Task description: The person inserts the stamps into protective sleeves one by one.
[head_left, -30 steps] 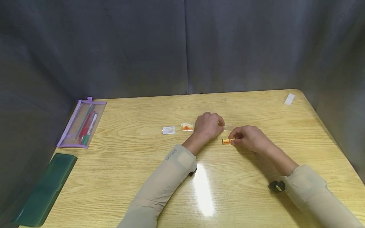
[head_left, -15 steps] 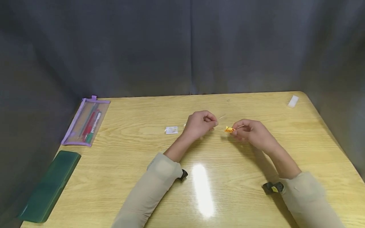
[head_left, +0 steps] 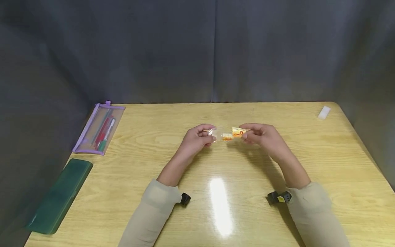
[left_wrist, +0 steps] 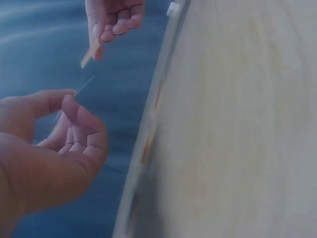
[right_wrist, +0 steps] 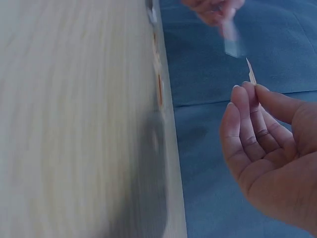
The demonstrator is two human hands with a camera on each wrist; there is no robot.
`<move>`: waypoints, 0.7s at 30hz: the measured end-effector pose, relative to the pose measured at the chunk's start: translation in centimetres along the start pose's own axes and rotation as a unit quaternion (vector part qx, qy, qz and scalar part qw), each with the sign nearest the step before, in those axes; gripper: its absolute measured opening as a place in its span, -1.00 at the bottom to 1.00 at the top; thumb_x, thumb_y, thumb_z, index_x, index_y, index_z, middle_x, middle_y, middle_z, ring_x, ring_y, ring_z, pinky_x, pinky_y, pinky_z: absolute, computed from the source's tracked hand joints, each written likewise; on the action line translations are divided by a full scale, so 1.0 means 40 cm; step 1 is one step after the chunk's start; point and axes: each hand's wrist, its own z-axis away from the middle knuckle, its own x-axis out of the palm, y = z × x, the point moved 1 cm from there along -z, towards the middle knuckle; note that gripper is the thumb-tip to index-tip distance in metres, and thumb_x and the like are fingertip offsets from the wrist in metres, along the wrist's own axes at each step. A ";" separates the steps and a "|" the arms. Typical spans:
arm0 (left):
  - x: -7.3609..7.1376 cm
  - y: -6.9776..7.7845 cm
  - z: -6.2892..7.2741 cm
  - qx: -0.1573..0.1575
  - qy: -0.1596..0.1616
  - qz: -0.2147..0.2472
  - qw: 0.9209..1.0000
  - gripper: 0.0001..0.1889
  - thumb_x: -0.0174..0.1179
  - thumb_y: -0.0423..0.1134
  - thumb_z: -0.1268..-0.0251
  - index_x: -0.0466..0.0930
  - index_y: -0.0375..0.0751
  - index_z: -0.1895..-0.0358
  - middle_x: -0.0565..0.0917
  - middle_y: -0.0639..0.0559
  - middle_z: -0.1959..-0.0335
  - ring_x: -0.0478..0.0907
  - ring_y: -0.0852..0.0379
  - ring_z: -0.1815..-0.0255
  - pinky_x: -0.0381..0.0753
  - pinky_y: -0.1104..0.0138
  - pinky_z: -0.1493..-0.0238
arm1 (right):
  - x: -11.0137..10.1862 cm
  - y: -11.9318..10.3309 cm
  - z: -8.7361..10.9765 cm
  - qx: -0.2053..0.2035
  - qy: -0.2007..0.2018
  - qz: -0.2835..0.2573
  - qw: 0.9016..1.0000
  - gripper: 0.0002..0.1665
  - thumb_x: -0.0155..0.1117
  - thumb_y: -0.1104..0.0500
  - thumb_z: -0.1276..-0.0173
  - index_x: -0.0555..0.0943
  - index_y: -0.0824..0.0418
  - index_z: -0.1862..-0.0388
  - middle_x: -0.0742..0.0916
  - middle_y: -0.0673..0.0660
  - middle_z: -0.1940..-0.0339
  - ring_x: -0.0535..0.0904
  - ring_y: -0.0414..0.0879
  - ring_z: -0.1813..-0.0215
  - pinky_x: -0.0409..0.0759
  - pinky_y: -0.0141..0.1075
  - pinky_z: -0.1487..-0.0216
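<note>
My left hand pinches a small clear plastic bag between thumb and forefinger, above the table. Opposite it, my right hand holds a small yellow-and-orange printed slip of paper by its edge. Bag and slip face each other with a gap between them. The right wrist view shows the bag beyond the slip's thin edge. Between the hands, a second yellow-orange slip lies on the table, apparently in clear plastic. The white packet seen earlier is hidden, likely behind my left hand.
A purple-edged mesh pouch with pens lies at the table's left. Nearer stands a dark green case. A small white block sits by the far right corner of the wooden table. Dark curtains enclose the back.
My left hand has picked the clear bag up from the table and drawn it left. My right hand has lifted the yellow slip and brought it upright toward the bag.
</note>
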 end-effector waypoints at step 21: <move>-0.018 -0.028 0.012 -0.008 0.002 0.021 1.000 -0.73 0.23 -0.28 -0.46 0.72 -0.24 -0.13 0.81 -0.11 0.09 0.78 0.11 0.29 0.78 0.29 0.17 | 0.041 0.003 -0.019 0.011 0.022 -0.017 1.000 -0.63 0.22 0.08 -0.54 0.65 0.33 -0.12 0.74 0.23 0.08 0.74 -0.16 0.20 0.76 -0.22 0.00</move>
